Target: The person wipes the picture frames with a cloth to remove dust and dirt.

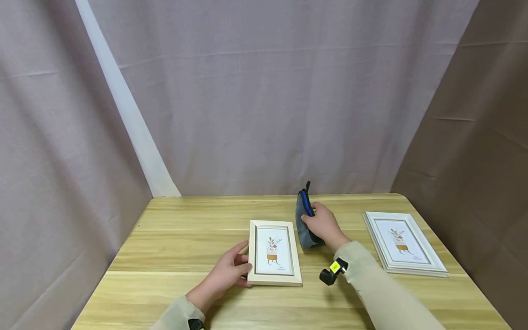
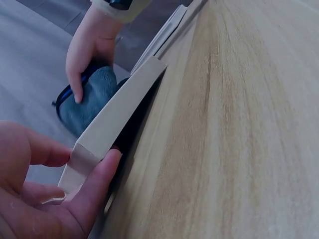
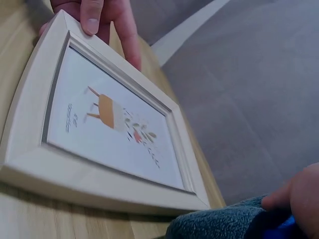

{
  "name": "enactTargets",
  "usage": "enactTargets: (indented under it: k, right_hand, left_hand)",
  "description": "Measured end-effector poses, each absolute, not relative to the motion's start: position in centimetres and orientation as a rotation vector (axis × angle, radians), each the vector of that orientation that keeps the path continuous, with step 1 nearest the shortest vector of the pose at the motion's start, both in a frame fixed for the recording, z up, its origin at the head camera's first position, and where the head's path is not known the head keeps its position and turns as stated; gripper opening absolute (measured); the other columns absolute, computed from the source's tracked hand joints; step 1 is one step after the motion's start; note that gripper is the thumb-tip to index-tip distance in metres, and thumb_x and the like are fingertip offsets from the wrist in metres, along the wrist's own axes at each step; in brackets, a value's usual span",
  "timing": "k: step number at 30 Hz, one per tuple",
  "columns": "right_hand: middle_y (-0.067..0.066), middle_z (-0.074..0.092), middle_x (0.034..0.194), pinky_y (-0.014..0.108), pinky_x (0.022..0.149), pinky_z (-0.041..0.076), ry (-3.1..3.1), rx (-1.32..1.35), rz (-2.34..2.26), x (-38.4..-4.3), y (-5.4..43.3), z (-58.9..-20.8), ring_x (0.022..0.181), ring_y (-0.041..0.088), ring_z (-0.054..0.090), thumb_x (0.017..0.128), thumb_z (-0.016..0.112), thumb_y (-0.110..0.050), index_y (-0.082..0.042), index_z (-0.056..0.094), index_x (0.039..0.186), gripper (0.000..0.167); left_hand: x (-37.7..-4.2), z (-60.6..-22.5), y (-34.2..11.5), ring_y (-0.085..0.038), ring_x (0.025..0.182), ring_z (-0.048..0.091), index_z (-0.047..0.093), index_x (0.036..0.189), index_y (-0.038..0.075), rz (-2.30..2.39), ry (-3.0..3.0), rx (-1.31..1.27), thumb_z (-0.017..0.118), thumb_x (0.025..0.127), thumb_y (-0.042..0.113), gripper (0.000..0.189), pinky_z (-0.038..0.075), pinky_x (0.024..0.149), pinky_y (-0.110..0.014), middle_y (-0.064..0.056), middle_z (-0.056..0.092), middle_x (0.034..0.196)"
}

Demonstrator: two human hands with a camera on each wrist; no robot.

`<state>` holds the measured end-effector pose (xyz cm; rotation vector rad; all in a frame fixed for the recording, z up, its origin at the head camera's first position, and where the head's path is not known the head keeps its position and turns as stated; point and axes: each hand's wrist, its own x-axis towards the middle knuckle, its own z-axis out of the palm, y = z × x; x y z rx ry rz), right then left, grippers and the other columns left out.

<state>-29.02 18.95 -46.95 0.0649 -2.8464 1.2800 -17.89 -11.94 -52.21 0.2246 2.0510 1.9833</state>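
A cream picture frame [image 1: 274, 252] with a flower-pot print lies face up near the middle of the table. My left hand [image 1: 226, 273] grips its left edge, thumb and fingers around the border. In the left wrist view a dark gap shows under the frame's edge [image 2: 117, 112]. Just right of the frame, my right hand [image 1: 325, 224] holds a folded grey-teal plush cloth [image 1: 303, 229] with blue and black trim and a black loop on top. In the right wrist view the cloth [image 3: 214, 224] is close beside the frame's border [image 3: 99, 179].
A stack of white picture frames [image 1: 406, 245] lies at the right side of the wooden table [image 1: 185, 238]; the top one has the same print. Grey curtains [image 1: 264, 101] hang behind the table, and a darker one [image 1: 474, 151] is on the right.
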Motion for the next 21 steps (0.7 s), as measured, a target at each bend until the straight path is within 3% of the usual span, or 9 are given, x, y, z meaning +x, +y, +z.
enactTargets:
  k: [5, 14, 21]
  right_hand:
    - [0.027, 0.072, 0.126, 0.057, 0.095, 0.057, -2.851, 0.086, 1.252, -29.1, 17.7, -47.7, 0.110, 0.041, 0.069, 0.104, 0.070, -0.018, 0.008, 0.063, 0.139, 0.045]
    - [0.023, 0.073, 0.121, 0.055, 0.092, 0.058, -2.853, 0.101, 1.221, -29.2, 17.2, -48.3, 0.104, 0.037, 0.070, 0.104, 0.069, -0.019, 0.006, 0.066, 0.134, 0.039]
    - [0.018, 0.076, 0.108, 0.052, 0.086, 0.060, -2.837, 0.209, 1.039, -29.1, 16.5, -48.4, 0.095, 0.035, 0.071, 0.101, 0.072, -0.016, 0.002, 0.070, 0.119, 0.026]
  left_hand:
    - [-17.8, -52.2, -11.6, -0.025, 0.085, 0.068, 0.027, 0.171, -0.003, 1.962, 2.049, 0.257, 0.063, 0.100, -0.006, 0.080, 0.068, 0.068, -0.046, -0.025, 0.062, 0.122]
    - [-17.7, -52.0, -11.9, -0.027, 0.084, 0.071, 0.026, 0.170, -0.006, 1.945, 2.043, 0.271, 0.063, 0.099, -0.009, 0.081, 0.068, 0.067, -0.048, -0.026, 0.063, 0.121]
    - [-18.1, -51.8, -11.9, -0.027, 0.083, 0.072, 0.028, 0.170, -0.004, 1.961, 2.021, 0.262, 0.066, 0.097, -0.010, 0.082, 0.068, 0.067, -0.048, -0.025, 0.064, 0.122]
